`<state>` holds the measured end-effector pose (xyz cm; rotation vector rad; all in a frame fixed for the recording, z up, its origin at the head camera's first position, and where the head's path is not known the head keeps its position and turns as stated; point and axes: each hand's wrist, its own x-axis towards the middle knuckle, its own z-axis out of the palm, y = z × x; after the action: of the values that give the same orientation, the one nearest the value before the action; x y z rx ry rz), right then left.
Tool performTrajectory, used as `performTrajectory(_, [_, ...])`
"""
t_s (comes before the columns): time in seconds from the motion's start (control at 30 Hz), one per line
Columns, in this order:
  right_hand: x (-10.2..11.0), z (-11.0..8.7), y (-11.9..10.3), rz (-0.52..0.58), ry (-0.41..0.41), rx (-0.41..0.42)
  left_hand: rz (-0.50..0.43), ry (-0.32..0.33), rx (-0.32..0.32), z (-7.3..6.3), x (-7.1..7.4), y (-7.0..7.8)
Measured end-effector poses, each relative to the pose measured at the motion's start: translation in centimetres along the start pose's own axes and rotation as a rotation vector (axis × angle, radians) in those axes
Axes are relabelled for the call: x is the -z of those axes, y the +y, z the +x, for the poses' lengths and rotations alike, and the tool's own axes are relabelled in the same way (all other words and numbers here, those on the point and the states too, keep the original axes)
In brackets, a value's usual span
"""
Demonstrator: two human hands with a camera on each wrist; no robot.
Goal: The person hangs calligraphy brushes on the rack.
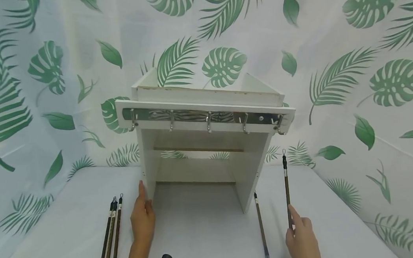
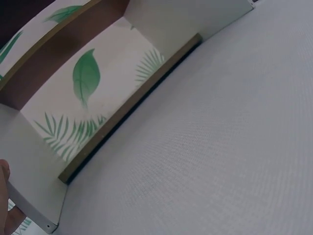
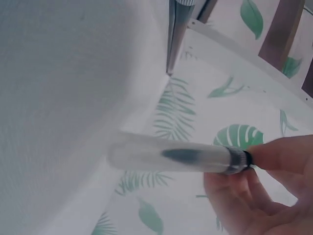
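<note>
A white wooden rack stands on the white-covered table, with a row of several metal hooks across its front. My left hand holds the front edge of the rack's left side panel, the thumb on the inner face and fingers outside. To the right of the rack, my right hand pinches a calligraphy brush with a loop at its top end. A clear cap covers that brush's dark bristles in the right wrist view. The hooks carry nothing.
Three more brushes lie side by side left of my left hand. One brush lies between the rack's right panel and my right hand. A leaf-patterned curtain hangs behind and around the table.
</note>
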<state>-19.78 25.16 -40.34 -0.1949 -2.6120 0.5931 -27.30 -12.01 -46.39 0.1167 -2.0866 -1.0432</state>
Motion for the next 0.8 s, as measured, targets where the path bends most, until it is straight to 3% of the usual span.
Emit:
performTrajectory(0.2, [0.2,-0.1,-0.8,0.026,0.129,0.021,0.012,-0.027,0.039,0.0,0.0,0.0])
performTrajectory(0.5, [-0.3,-0.3,-1.2,0.063,0.258,0.081,0.018,-0.045,0.071,0.0,0.1,0.1])
performTrajectory(0.8, [-0.5,-0.4,-1.4,0.114,0.420,0.210,0.004,-0.053,0.080,0.1,0.0,0.1])
